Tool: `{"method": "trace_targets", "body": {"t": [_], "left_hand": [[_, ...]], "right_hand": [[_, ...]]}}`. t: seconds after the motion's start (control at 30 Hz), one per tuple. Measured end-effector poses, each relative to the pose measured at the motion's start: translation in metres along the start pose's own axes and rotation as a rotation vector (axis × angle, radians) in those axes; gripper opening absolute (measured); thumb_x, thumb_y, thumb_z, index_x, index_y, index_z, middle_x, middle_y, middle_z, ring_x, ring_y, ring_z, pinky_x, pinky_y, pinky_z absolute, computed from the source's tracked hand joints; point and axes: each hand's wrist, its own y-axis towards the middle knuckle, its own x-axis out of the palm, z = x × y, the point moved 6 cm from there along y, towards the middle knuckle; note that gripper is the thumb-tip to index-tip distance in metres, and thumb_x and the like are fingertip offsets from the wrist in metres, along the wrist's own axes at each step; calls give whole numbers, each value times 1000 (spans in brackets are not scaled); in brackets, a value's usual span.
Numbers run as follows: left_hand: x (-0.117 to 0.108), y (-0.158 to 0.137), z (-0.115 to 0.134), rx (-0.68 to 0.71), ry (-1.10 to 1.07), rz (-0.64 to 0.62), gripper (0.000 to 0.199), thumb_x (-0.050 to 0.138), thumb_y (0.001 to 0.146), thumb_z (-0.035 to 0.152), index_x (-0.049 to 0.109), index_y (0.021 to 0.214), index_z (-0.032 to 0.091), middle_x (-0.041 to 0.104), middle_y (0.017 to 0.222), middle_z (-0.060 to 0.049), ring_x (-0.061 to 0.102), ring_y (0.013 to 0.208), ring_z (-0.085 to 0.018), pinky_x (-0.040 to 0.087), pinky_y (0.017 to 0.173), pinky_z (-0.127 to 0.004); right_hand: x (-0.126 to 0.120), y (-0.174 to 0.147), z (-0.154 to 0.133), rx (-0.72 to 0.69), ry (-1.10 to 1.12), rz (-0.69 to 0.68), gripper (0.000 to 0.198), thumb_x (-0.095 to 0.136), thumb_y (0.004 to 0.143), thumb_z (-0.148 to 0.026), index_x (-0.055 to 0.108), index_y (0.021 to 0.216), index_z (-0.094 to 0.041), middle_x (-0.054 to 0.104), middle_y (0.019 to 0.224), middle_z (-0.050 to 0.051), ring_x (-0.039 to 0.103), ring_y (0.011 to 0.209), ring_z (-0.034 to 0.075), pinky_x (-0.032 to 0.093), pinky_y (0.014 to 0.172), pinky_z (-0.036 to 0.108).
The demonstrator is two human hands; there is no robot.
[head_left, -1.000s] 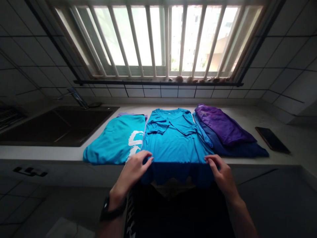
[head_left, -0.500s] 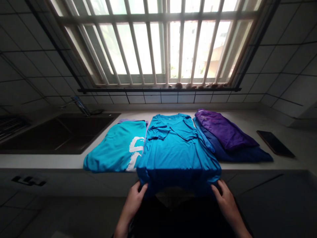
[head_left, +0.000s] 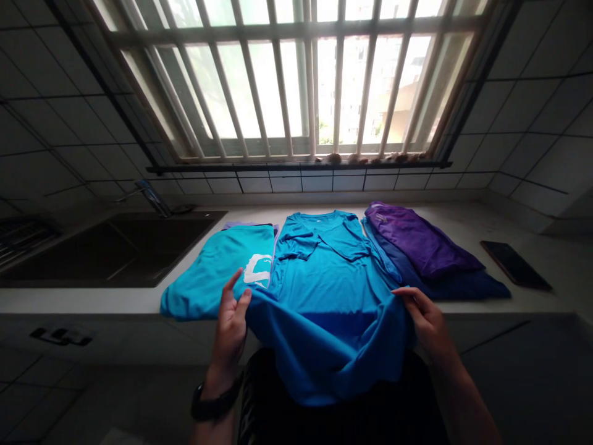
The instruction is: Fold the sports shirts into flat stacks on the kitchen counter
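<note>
A blue T-shirt [head_left: 324, 284] lies spread over the counter, its sleeves folded inward and its neckline toward the window. Its lower part hangs in a loose sag over the front edge. On the left side of the hem, my left hand [head_left: 230, 321] grips the fabric, the index finger lifted away from the thumb. My right hand [head_left: 428, 321] pinches the opposite side between thumb and fingers. Beside my left hand is a folded turquoise shirt [head_left: 208, 266] with a white print, partly covered by that hand and the raised cloth.
To the right lies a pile with a purple garment [head_left: 417, 241] over a dark blue one [head_left: 463, 287]. A phone [head_left: 515, 264] rests farther right on the counter [head_left: 111, 301]. A dark sink [head_left: 115, 247] with a faucet [head_left: 152, 196] is at left. Behind stands a barred window [head_left: 296, 80].
Both hands have risen from below the counter edge, bringing the T-shirt's hem up. The left hand has also moved outward. The cloth between them now sags in folds.
</note>
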Motion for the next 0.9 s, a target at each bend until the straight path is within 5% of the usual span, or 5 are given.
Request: {"method": "trace_targets", "body": {"t": [0.13,0.23,0.4,0.7,0.9], "left_hand": [[-1,7,1,12,47,-203,36,57,81,56,74,90,25,78,103,-6,70,106,-30,56,95,-38],[-2,0,-6,-11,219,-367,40,60,78,57,75,98,26,79,97,-6,73,96,-30,57,83,-35],[-7,15,17,41,608,-165,42,45,93,56,71,108,27,75,75,-4,74,76,-26,49,67,-30],[111,184,53,207,854,-335,28,50,92,20,74,106,15,78,115,-19,72,108,-29,51,86,-30],[137,221,21,221,798,-259,22,65,83,27,73,99,15,72,124,-22,65,121,-36,49,97,-37]], "right_hand": [[0,-2,9,34,-96,-191,37,53,93,-52,76,104,-26,68,76,1,60,65,21,48,61,31],[-3,-9,18,43,-192,-301,40,55,93,-52,73,117,-27,64,67,-2,59,60,21,45,57,31],[7,25,-4,-47,-402,-268,36,46,99,-47,73,110,-27,64,62,-1,64,59,22,47,64,32],[125,195,-42,-65,-733,-151,54,50,96,-16,51,148,-2,57,148,27,56,136,31,44,109,34],[142,239,-10,96,-760,-8,60,54,97,-25,46,152,-3,58,145,28,56,136,37,46,110,45]]}}
